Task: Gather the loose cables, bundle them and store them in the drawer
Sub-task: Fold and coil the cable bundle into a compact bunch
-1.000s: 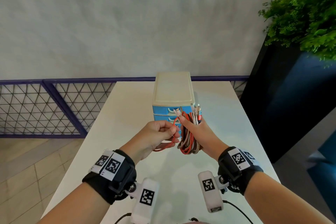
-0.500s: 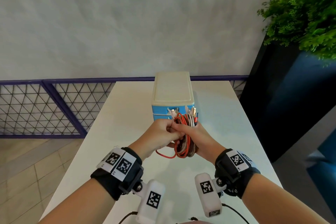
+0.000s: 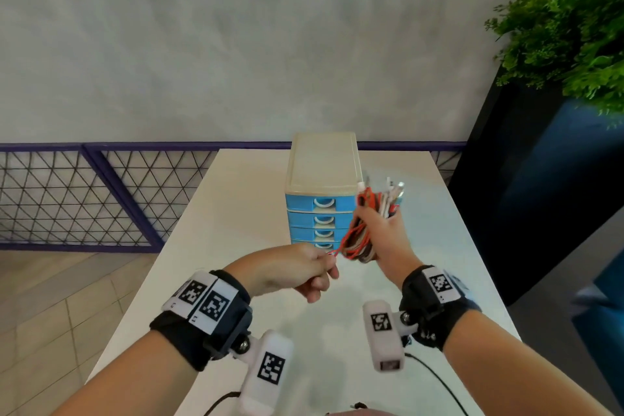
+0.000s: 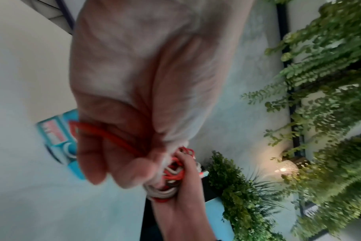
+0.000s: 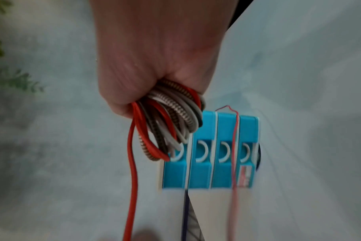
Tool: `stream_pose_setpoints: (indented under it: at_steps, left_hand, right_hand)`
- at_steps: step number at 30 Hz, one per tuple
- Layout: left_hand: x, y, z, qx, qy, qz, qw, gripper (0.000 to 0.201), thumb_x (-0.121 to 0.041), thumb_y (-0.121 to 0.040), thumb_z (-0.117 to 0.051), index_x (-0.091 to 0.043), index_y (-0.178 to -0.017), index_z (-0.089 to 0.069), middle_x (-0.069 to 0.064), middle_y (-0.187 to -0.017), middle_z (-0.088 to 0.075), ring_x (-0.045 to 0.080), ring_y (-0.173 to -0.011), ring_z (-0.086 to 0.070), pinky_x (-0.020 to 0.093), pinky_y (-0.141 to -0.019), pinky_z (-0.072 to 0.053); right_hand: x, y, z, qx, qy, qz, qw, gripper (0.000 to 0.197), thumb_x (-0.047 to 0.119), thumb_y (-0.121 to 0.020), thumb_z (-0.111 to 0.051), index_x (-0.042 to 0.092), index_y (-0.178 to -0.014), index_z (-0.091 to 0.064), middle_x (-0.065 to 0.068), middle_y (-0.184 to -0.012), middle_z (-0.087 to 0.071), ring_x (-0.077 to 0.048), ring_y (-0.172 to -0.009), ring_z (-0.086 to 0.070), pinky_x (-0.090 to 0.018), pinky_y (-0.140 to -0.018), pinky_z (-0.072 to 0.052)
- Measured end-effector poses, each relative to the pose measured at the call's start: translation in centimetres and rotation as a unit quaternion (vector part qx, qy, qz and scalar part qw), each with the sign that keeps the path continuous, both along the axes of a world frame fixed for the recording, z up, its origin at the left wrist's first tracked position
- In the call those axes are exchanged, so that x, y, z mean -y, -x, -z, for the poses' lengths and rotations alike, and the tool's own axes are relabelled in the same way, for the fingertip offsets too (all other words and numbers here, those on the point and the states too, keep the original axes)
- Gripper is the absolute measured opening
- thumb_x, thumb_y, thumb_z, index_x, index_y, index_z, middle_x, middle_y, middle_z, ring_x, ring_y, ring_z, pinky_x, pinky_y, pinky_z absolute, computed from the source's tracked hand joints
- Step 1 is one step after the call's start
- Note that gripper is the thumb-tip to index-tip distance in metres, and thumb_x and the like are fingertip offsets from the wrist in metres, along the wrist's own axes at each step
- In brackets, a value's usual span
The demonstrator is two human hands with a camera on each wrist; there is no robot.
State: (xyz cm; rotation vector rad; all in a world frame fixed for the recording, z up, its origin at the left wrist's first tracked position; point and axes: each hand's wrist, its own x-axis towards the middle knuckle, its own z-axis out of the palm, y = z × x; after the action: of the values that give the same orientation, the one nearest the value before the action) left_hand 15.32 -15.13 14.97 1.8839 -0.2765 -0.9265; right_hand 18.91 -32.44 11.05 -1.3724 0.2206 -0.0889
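A coil of red, white and braided cables is clenched in the right hand, fingers wrapped round the loops and the connector ends standing up out of the top of the fist, above the white table. A single red cable runs from the bottom of the coil across to the left hand, where it is pinched between thumb and curled fingers; in the left wrist view the strand is seen passing through the closed fingers, though that picture is blurred and the exact hold is hard to make out. The two hands are held apart in the air, the left lower and nearer the body, the right raised just beside the right front corner of a small drawer unit. The unit, cream on top with four blue drawers stacked one above another, stands on the table with every drawer closed. A purple mesh railing and a potted green plant are seen behind the table.
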Motion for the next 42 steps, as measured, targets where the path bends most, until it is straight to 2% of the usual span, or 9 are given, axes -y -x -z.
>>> stream_pose_setpoints:
  at_steps: [3, 6, 11, 14, 20, 26, 32, 37, 42]
  left_hand:
    - [-1.8, 1.0, 1.6, -0.04, 0.044, 0.034, 0.998, 0.03, -0.024, -0.104, -0.03, -0.014, -0.086, -0.052, -0.005, -0.059, -0.036, 0.009, -0.05, -0.042, 0.023, -0.058, -0.034]
    - [-3.0, 1.3, 2.7, -0.044, 0.043, 0.051, 0.997, 0.028, -0.021, -0.103, -0.036, -0.017, -0.091, -0.061, -0.007, -0.066, -0.047, 0.009, -0.059, -0.047, 0.022, -0.063, -0.037]
    - [-2.8, -0.2, 3.2, 0.143, -0.15, 0.043, 0.977, 0.026, -0.017, -0.087, -0.063, -0.035, -0.072, -0.072, -0.006, -0.073, -0.07, 0.002, -0.062, -0.059, 0.032, -0.074, -0.051]
    - [-2.0, -0.8, 2.7, 0.243, -0.202, -0.026, 0.949, 0.013, -0.016, -0.082, -0.068, -0.026, -0.077, -0.076, -0.004, -0.076, -0.07, 0.003, -0.066, -0.056, 0.015, -0.064, -0.044]
    - [-1.0, -1.9, 1.5, 0.38, -0.168, -0.101, 0.904, 0.007, -0.017, -0.081, -0.07, -0.02, -0.086, -0.075, -0.01, -0.082, -0.069, 0.011, -0.081, -0.061, 0.029, -0.074, -0.049]
    - [-0.4, -1.9, 0.7, 0.427, -0.167, -0.106, 0.882, 0.008, -0.022, -0.084, -0.068, -0.026, -0.079, -0.071, -0.012, -0.071, -0.06, 0.011, -0.073, -0.057, 0.033, -0.066, -0.049]
    - [-0.7, -2.3, 0.9, 0.346, -0.17, -0.097, 0.918, 0.019, -0.03, -0.088, -0.063, -0.02, -0.073, -0.066, -0.011, -0.065, -0.057, 0.005, -0.06, -0.05, 0.021, -0.057, -0.038]
    - [-2.4, -2.2, 0.8, 0.082, -0.129, -0.072, 0.986, 0.031, -0.024, -0.1, -0.043, -0.018, -0.077, -0.063, -0.005, -0.064, -0.047, 0.01, -0.053, -0.041, 0.018, -0.048, -0.033]
    - [-3.3, -1.6, 1.2, -0.078, -0.002, -0.179, 0.981, 0.021, -0.012, -0.099, -0.046, -0.01, -0.088, -0.065, -0.003, -0.069, -0.066, 0.005, -0.058, -0.065, 0.02, -0.064, -0.053]
  right_hand:
    - [2.9, -1.4, -0.2, -0.025, -0.023, 0.065, 0.997, 0.005, 0.009, -0.088, -0.058, 0.007, -0.093, -0.058, -0.007, -0.067, -0.065, -0.02, -0.054, -0.065, -0.04, -0.058, -0.054]
    - [4.6, -1.9, -0.8, -0.045, -0.06, 0.07, 0.995, 0.006, 0.013, -0.088, -0.058, 0.01, -0.092, -0.057, -0.005, -0.069, -0.066, -0.018, -0.056, -0.066, -0.038, -0.058, -0.052]
    - [4.5, -1.2, -2.0, -0.072, -0.086, -0.058, 0.992, 0.006, 0.01, -0.09, -0.059, 0.008, -0.084, -0.061, -0.009, -0.072, -0.067, -0.024, -0.068, -0.066, -0.046, -0.074, -0.053]
    - [3.9, -0.4, -2.7, -0.086, -0.049, -0.142, 0.985, 0.002, 0.005, -0.091, -0.058, 0.005, -0.092, -0.06, -0.011, -0.076, -0.067, -0.023, -0.072, -0.069, -0.037, -0.066, -0.057]
    - [2.0, 1.1, -2.6, -0.103, 0.051, -0.235, 0.965, 0.008, 0.0, -0.088, -0.061, 0.0, -0.095, -0.064, -0.02, -0.083, -0.069, -0.026, -0.076, -0.072, -0.034, -0.066, -0.059]
    - [0.4, 2.0, -2.1, -0.113, 0.011, -0.301, 0.947, 0.016, 0.001, -0.088, -0.062, 0.002, -0.105, -0.063, -0.018, -0.089, -0.07, -0.03, -0.083, -0.072, -0.034, -0.068, -0.059]
    - [0.7, 1.8, -1.4, -0.108, 0.06, -0.292, 0.948, 0.005, 0.0, -0.084, -0.061, 0.004, -0.081, -0.062, -0.014, -0.068, -0.06, -0.021, -0.058, -0.059, -0.03, -0.058, -0.052]
    - [1.9, 1.0, -1.3, -0.086, 0.141, -0.228, 0.959, 0.009, 0.0, -0.082, -0.058, 0.009, -0.081, -0.055, -0.011, -0.065, -0.059, -0.019, -0.056, -0.056, -0.032, -0.059, -0.051]
    - [3.1, 0.3, -0.5, -0.072, 0.203, -0.161, 0.963, 0.016, 0.003, -0.084, -0.057, 0.012, -0.096, -0.052, -0.009, -0.072, -0.061, -0.014, -0.056, -0.06, -0.028, -0.06, -0.054]
